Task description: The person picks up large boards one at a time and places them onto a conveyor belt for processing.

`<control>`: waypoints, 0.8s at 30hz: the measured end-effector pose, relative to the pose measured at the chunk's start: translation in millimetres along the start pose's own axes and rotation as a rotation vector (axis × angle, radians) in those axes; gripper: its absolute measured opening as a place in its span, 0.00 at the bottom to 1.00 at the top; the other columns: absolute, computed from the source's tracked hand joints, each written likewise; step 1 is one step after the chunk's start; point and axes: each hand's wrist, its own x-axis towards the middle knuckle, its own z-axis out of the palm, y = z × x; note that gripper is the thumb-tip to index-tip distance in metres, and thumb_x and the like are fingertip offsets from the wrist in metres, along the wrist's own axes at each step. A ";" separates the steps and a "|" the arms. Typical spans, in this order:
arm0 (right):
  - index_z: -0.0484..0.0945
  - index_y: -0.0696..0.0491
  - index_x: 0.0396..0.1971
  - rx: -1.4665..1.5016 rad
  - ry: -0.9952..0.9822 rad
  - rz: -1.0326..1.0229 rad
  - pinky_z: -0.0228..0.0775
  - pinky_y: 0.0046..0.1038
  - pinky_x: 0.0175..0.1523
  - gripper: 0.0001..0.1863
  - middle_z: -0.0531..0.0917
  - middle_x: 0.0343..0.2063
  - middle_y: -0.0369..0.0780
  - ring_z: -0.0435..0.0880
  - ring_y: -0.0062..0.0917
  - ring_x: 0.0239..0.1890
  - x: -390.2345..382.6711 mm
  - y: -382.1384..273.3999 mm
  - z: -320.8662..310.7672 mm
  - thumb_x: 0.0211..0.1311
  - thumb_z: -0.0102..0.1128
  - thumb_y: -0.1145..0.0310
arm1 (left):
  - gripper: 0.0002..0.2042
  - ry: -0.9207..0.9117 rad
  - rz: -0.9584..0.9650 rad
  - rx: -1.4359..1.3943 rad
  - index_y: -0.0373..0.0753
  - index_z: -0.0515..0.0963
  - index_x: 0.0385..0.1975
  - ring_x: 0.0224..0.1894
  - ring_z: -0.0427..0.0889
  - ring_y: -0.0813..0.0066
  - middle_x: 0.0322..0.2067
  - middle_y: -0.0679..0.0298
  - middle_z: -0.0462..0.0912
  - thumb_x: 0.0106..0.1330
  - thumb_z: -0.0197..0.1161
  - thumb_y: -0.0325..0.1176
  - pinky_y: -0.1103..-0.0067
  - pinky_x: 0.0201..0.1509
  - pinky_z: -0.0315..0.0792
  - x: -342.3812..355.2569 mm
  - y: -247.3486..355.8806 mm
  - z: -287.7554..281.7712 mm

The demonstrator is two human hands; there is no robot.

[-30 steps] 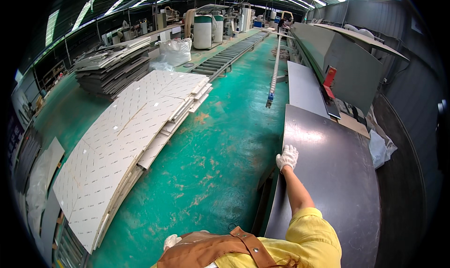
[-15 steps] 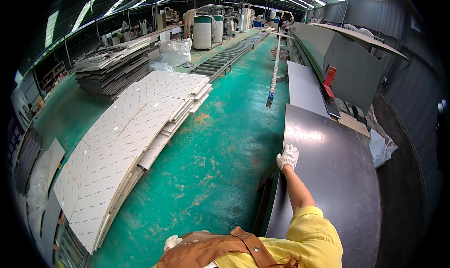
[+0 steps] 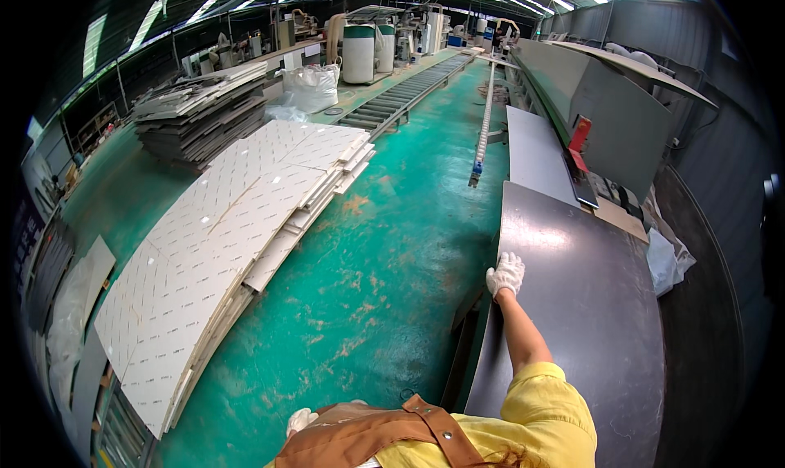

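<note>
My right hand (image 3: 505, 276), in a white knit glove, lies on the left edge of a large dark, glossy board (image 3: 572, 329) at the right, with fingers slightly apart and resting on its surface. My left hand (image 3: 299, 420), also gloved, shows only partly at the bottom beside my brown apron strap; its fingers are mostly hidden. Beyond the dark board lies a grey panel (image 3: 536, 153), next to a red fitting (image 3: 580, 139) on a long machine (image 3: 617, 124).
A pallet-like stack of pale printed boards (image 3: 221, 247) is at left, darker board stacks (image 3: 196, 128) behind it. A roller conveyor (image 3: 401, 100) and narrow rail (image 3: 487, 124) run away along the green floor. A white bulk bag (image 3: 311, 87) and upright cylinders (image 3: 358, 55) stand farther back.
The view has shifted very slightly. My right hand stays on the board's edge and has barely moved; otherwise the scene looks the same.
</note>
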 end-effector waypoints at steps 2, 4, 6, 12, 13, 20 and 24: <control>0.68 0.56 0.48 0.003 -0.001 0.003 0.49 0.38 0.65 0.26 0.69 0.53 0.46 0.62 0.40 0.60 -0.3 1.3 -0.4 0.47 0.54 0.60 | 0.22 0.056 0.003 -0.076 0.32 0.64 0.56 0.50 0.76 0.56 0.49 0.44 0.74 0.66 0.47 0.37 0.67 0.51 0.72 -0.8 -4.0 3.7; 0.68 0.56 0.48 0.007 -0.003 0.007 0.49 0.38 0.65 0.26 0.69 0.52 0.46 0.62 0.40 0.60 -1.0 1.8 -1.2 0.47 0.54 0.60 | 0.22 0.062 -0.019 -0.078 0.32 0.64 0.57 0.51 0.76 0.56 0.50 0.44 0.74 0.66 0.48 0.37 0.66 0.51 0.72 0.3 -1.0 6.4; 0.68 0.56 0.47 0.015 0.005 0.006 0.50 0.39 0.64 0.26 0.69 0.52 0.46 0.63 0.40 0.59 -1.7 1.7 -1.9 0.47 0.54 0.61 | 0.22 0.069 -0.040 -0.081 0.32 0.63 0.57 0.51 0.75 0.56 0.50 0.43 0.73 0.66 0.48 0.38 0.66 0.51 0.71 0.8 2.6 5.8; 0.69 0.56 0.46 0.053 -0.060 0.009 0.50 0.39 0.64 0.25 0.70 0.50 0.46 0.63 0.40 0.58 -2.0 -5.5 -16.9 0.46 0.55 0.61 | 0.22 0.025 -0.060 -0.040 0.32 0.63 0.57 0.51 0.75 0.55 0.50 0.43 0.73 0.66 0.49 0.37 0.66 0.52 0.71 -1.7 5.6 6.1; 0.69 0.56 0.46 0.054 -0.062 0.008 0.50 0.39 0.64 0.25 0.70 0.50 0.46 0.63 0.40 0.58 -1.9 -5.1 -13.3 0.46 0.55 0.61 | 0.22 0.022 -0.062 -0.032 0.33 0.63 0.57 0.51 0.75 0.55 0.51 0.44 0.73 0.65 0.49 0.37 0.66 0.52 0.71 -3.2 6.7 5.9; 0.70 0.55 0.44 0.024 0.054 -0.010 0.51 0.39 0.63 0.23 0.70 0.49 0.45 0.64 0.39 0.57 -0.7 0.3 -2.6 0.46 0.55 0.62 | 0.23 0.009 -0.054 -0.051 0.33 0.63 0.57 0.51 0.75 0.55 0.51 0.44 0.73 0.65 0.49 0.38 0.66 0.52 0.71 6.8 -1.6 -0.3; 0.70 0.55 0.44 -0.003 0.118 -0.020 0.52 0.38 0.63 0.23 0.70 0.48 0.45 0.65 0.39 0.56 -2.9 6.0 2.4 0.46 0.55 0.61 | 0.23 -0.021 -0.071 -0.024 0.33 0.63 0.57 0.51 0.75 0.55 0.51 0.45 0.73 0.66 0.50 0.39 0.65 0.52 0.71 2.7 4.2 3.8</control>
